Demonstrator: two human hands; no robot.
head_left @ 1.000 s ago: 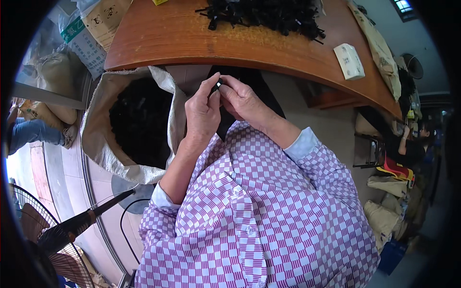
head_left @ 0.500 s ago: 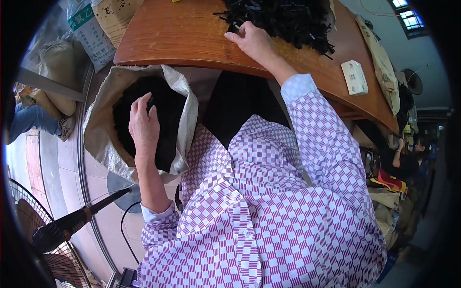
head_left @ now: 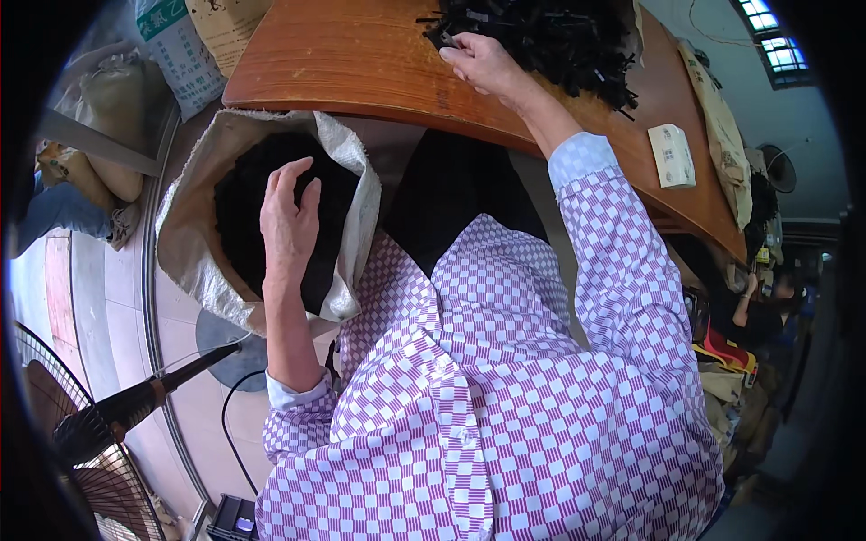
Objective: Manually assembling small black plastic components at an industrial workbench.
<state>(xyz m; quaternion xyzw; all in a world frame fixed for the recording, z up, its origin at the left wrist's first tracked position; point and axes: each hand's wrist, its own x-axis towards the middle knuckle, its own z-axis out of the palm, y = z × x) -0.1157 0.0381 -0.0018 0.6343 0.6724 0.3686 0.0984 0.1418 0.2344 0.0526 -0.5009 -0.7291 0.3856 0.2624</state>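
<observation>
My left hand (head_left: 290,216) hangs over the mouth of a white woven sack (head_left: 194,225), its fingers bent and apart, with nothing seen between them. Inside the sack lies a dark mass of black pieces (head_left: 248,203). On the brown wooden table (head_left: 361,63), my right hand (head_left: 483,65) is at the near left edge of a heap of small black strip-like pieces (head_left: 559,45). Its thumb and forefinger pinch a small black strip (head_left: 447,40) there; the exact shape of the strip is hard to make out.
A white tissue pack (head_left: 671,156) lies on the table at the right. Printed sacks (head_left: 185,63) stand at the back left. A black fan (head_left: 90,433) is at the lower left. Another person's leg (head_left: 68,216) shows at the left edge; a second person (head_left: 758,307) is far right.
My left hand has shifted right and a little up over the sack. The right hand has moved slightly right and up along the heap's edge, still pinching. The view has shifted a little.
</observation>
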